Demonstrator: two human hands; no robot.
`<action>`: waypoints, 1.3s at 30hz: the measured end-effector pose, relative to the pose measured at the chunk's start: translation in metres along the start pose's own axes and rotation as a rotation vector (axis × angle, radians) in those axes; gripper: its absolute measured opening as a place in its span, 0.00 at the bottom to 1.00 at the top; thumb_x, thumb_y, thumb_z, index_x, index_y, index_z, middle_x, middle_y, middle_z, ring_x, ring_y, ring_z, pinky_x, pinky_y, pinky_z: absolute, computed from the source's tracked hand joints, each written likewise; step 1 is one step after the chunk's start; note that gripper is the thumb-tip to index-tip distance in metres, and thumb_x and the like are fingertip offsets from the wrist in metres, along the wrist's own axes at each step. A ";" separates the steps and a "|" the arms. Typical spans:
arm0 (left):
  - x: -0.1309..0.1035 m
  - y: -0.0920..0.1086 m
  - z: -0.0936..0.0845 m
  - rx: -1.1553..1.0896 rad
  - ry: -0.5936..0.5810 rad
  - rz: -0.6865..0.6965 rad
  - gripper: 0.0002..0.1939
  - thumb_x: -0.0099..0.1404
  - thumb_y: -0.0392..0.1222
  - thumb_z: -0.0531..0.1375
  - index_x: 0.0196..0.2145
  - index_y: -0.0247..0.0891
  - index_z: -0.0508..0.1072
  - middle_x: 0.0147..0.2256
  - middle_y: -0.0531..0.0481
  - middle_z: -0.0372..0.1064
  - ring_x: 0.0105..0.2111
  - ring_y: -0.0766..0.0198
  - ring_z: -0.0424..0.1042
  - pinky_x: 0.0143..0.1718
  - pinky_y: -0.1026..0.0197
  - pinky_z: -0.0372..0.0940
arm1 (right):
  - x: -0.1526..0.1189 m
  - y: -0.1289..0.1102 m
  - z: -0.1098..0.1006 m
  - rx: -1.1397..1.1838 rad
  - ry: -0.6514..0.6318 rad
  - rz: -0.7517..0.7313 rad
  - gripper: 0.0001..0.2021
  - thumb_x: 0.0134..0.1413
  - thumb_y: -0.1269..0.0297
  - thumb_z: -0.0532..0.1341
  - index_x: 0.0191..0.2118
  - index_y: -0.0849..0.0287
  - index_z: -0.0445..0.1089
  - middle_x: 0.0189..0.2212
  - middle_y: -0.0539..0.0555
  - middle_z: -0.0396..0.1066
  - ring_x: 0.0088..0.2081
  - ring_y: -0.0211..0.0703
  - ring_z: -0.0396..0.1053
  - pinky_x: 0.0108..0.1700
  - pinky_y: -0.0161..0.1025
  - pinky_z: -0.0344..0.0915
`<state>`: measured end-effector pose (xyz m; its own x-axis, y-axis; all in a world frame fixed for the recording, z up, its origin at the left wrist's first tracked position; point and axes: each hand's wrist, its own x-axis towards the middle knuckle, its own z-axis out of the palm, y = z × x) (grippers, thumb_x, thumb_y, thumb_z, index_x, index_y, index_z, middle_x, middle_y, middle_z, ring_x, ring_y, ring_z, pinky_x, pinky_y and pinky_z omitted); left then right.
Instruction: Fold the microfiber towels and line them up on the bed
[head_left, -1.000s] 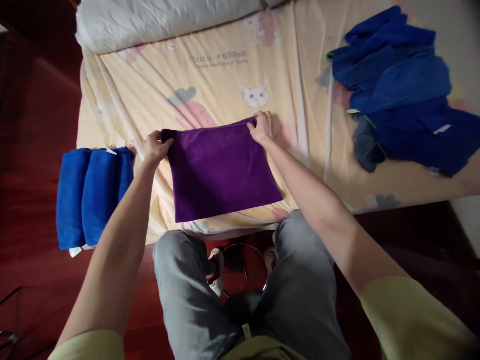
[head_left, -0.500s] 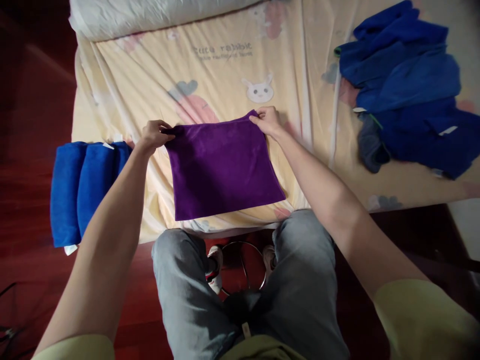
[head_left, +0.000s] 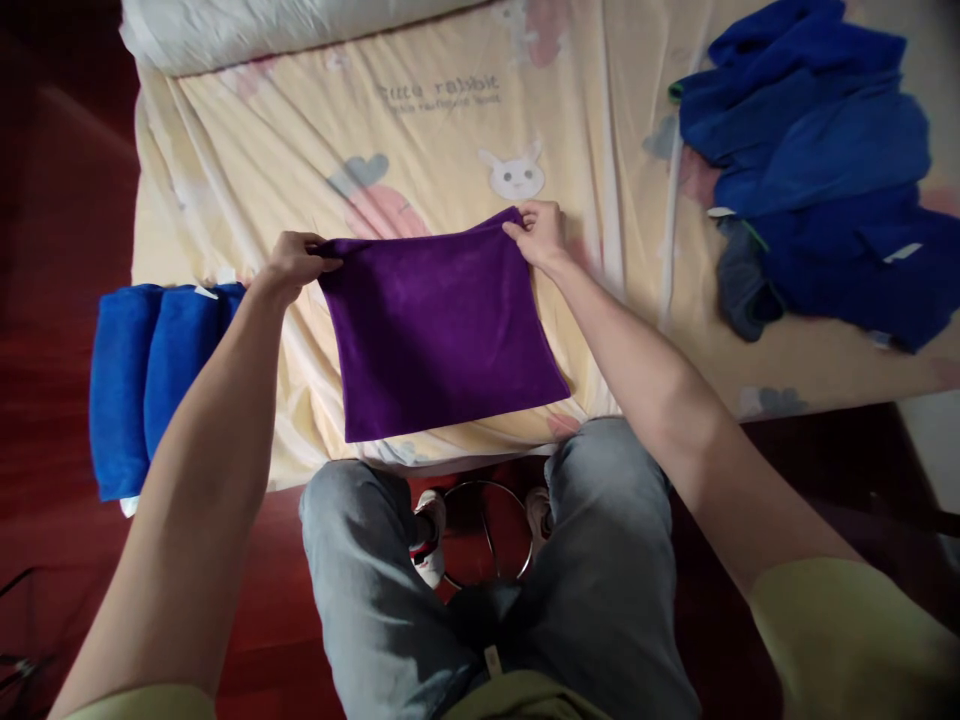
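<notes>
Cloth (head_left: 450,335) has its far corners pinched by left hand (head_left: 295,263) and right hand (head_left: 541,234); tug evenly for no wrinkles.

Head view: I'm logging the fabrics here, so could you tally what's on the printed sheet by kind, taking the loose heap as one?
Purple cloth: 1
Blue rolls: 3, the third partly hidden
Loose blue heap: 1, its separate pieces not clearly countable
White padded roll: 1, cut off by the frame
Total: 6
</notes>
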<state>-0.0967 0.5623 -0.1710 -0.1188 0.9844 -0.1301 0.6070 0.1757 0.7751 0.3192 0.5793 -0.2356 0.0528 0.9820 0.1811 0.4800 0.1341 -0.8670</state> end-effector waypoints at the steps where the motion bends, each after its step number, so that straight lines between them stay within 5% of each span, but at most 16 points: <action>1: 0.000 0.004 0.000 0.006 0.018 -0.042 0.18 0.54 0.28 0.70 0.42 0.22 0.73 0.34 0.49 0.67 0.38 0.63 0.66 0.49 0.53 0.65 | 0.003 0.005 0.000 -0.018 0.015 -0.017 0.20 0.62 0.48 0.67 0.49 0.59 0.73 0.40 0.56 0.74 0.49 0.52 0.75 0.55 0.55 0.76; 3: -0.004 0.012 0.002 0.041 0.082 -0.082 0.19 0.58 0.27 0.68 0.47 0.23 0.71 0.40 0.47 0.68 0.41 0.63 0.67 0.51 0.53 0.63 | 0.005 0.013 0.001 -0.067 0.035 -0.044 0.21 0.65 0.47 0.64 0.51 0.60 0.72 0.43 0.57 0.73 0.53 0.54 0.74 0.58 0.57 0.73; 6: -0.023 0.025 0.017 0.133 0.235 0.087 0.25 0.62 0.32 0.69 0.55 0.26 0.68 0.55 0.41 0.66 0.54 0.56 0.65 0.59 0.48 0.58 | -0.004 0.010 0.007 -0.189 0.056 -0.061 0.22 0.70 0.47 0.59 0.57 0.58 0.70 0.51 0.60 0.72 0.62 0.60 0.67 0.65 0.65 0.65; 9: -0.059 0.038 0.044 0.210 0.293 0.327 0.25 0.74 0.43 0.60 0.64 0.31 0.63 0.69 0.39 0.53 0.71 0.47 0.46 0.68 0.37 0.41 | -0.031 -0.018 0.017 -0.332 0.035 -0.114 0.25 0.73 0.50 0.54 0.67 0.56 0.63 0.65 0.64 0.64 0.72 0.66 0.52 0.72 0.72 0.50; 12: -0.090 0.045 0.074 0.284 0.091 0.453 0.29 0.74 0.53 0.55 0.68 0.39 0.64 0.73 0.43 0.50 0.76 0.44 0.30 0.72 0.36 0.31 | -0.066 -0.056 0.032 -0.421 -0.119 -0.224 0.29 0.73 0.51 0.52 0.74 0.53 0.55 0.73 0.59 0.53 0.77 0.65 0.39 0.75 0.74 0.35; 16: -0.095 0.032 0.098 0.372 -0.080 0.408 0.39 0.70 0.64 0.56 0.71 0.41 0.63 0.74 0.41 0.49 0.76 0.40 0.32 0.73 0.34 0.26 | -0.099 -0.077 0.052 -0.476 -0.337 -0.267 0.31 0.72 0.49 0.53 0.74 0.52 0.56 0.76 0.56 0.48 0.78 0.62 0.38 0.76 0.72 0.27; 23: -0.058 0.004 0.080 0.411 0.044 0.254 0.42 0.71 0.68 0.53 0.74 0.43 0.59 0.75 0.42 0.48 0.77 0.42 0.31 0.74 0.33 0.28 | -0.068 -0.050 0.053 -0.570 -0.279 -0.145 0.33 0.72 0.46 0.52 0.75 0.54 0.54 0.77 0.58 0.44 0.78 0.60 0.36 0.76 0.71 0.26; 29: -0.052 -0.002 0.079 0.438 0.027 0.226 0.41 0.71 0.68 0.49 0.75 0.51 0.55 0.75 0.53 0.48 0.77 0.45 0.29 0.76 0.35 0.28 | -0.036 -0.034 0.039 -0.670 -0.292 -0.027 0.35 0.74 0.46 0.47 0.77 0.59 0.50 0.78 0.58 0.42 0.78 0.64 0.33 0.75 0.74 0.26; 33: -0.084 -0.001 0.082 0.401 -0.005 0.332 0.39 0.71 0.65 0.51 0.74 0.48 0.58 0.75 0.52 0.46 0.77 0.43 0.30 0.76 0.35 0.26 | -0.066 -0.041 0.029 -0.680 -0.280 -0.118 0.34 0.74 0.48 0.46 0.77 0.60 0.48 0.78 0.59 0.40 0.78 0.65 0.30 0.74 0.75 0.23; 39: -0.186 -0.023 0.065 0.397 -0.042 0.383 0.37 0.75 0.61 0.48 0.74 0.42 0.57 0.76 0.45 0.42 0.77 0.45 0.35 0.76 0.37 0.31 | -0.137 -0.037 -0.018 -0.684 -0.322 -0.115 0.33 0.74 0.54 0.46 0.78 0.59 0.43 0.78 0.58 0.37 0.78 0.59 0.33 0.75 0.71 0.27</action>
<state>-0.0371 0.3761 -0.2045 0.1954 0.9771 0.0846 0.8510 -0.2118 0.4805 0.3100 0.4372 -0.2205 -0.2375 0.9712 0.0178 0.9081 0.2285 -0.3510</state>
